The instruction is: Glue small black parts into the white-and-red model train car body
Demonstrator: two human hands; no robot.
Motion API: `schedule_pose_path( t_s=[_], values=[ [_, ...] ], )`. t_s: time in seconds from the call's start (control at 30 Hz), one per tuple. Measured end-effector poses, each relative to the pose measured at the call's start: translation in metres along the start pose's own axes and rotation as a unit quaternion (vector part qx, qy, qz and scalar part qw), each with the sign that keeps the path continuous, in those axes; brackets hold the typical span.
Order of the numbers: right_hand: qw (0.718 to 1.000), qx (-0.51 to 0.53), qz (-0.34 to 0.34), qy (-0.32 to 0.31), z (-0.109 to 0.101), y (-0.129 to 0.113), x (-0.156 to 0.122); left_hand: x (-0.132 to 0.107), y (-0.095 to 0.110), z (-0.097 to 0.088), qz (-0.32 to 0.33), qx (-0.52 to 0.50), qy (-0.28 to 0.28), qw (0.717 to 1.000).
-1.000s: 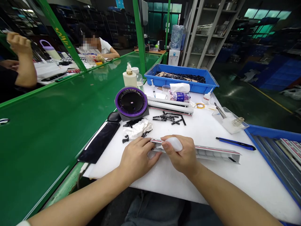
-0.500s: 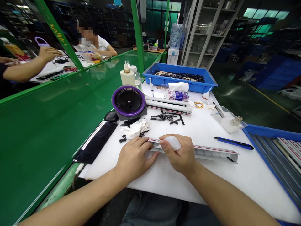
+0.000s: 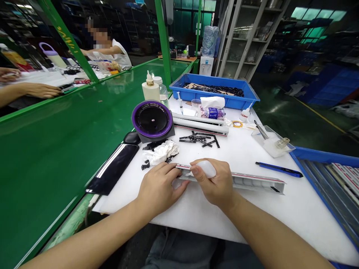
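A long pale metal channel (image 3: 258,183) with a red-striped edge lies across the near part of the white table. My left hand (image 3: 158,186) is closed around its left end, thumb in front and fingers over the far side. In my right hand (image 3: 217,185) is a small white squeeze bottle (image 3: 206,169), tilted so its nozzle points left into the channel near my left fingers. The nozzle tip is too small to make out clearly. Beyond the hands lie several black strips (image 3: 196,138) and a crumpled white cloth (image 3: 164,152).
A round purple-rimmed fan (image 3: 152,118) stands behind the cloth. More channels (image 3: 202,125) lie farther back, before a blue bin (image 3: 215,101) of black parts. To the right are a blue knife (image 3: 279,170), a clear tray (image 3: 272,144) and a blue crate (image 3: 308,155). Co-workers sit across the green conveyor (image 3: 112,101).
My hands, the bottle and the channel hold nearly the same place. Across the conveyor, a co-worker's hand has moved down away from the purple-handled cup, and the other co-worker has shifted an arm.
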State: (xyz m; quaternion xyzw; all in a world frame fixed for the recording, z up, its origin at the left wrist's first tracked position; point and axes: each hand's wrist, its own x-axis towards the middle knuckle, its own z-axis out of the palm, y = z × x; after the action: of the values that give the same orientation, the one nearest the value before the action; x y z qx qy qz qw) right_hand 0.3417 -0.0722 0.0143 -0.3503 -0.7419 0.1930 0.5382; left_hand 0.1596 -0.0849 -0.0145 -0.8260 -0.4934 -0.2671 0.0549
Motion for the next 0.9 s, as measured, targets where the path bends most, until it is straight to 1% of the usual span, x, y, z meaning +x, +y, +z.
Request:
schedule_pose_path(
  t_s=[0.17, 0.6, 0.9],
  values=[
    [1.0, -0.003, 0.008, 0.002, -0.001, -0.0004, 0.0001, 0.0008, 0.0006, 0.0005, -0.006, -0.004, -0.007, 1.0],
    [1.0, -0.002, 0.025, -0.003, -0.0017, 0.0, 0.0, 0.0014, 0.0002, -0.0013, 0.001, 0.001, -0.005, 1.0],
    [1.0, 0.013, 0.023, -0.001, -0.003, 0.0003, 0.0003, -0.0009, -0.0007, -0.0007, 0.001, 0.006, -0.004, 1.0]
  ],
)
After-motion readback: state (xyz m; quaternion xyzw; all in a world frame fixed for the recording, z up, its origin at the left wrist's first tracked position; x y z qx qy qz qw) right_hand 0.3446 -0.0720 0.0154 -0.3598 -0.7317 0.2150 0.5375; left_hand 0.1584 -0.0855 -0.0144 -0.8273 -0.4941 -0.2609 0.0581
